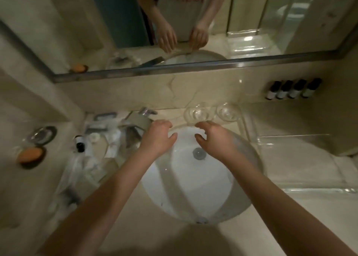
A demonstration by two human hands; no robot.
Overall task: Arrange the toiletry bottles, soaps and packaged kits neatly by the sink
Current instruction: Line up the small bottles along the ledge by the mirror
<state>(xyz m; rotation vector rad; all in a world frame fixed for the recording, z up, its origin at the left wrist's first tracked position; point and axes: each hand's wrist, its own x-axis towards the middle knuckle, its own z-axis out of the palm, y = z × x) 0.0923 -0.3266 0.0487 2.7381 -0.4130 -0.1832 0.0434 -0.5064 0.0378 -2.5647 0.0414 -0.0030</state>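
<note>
The left hand (pixel 157 137) and right hand (pixel 212 139) are being held apart over the white sink (pixel 184 188) — fingers loosely curled, nothing gripped — while packaged kits (pixel 114 139) are being kept heaped at its left, four dark bottles (pixel 284 90) lined against the wall at right.

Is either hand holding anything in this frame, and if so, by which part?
Nothing is held. The left hand and the right hand hover over the sink, fingers loosely curled and empty.
</note>
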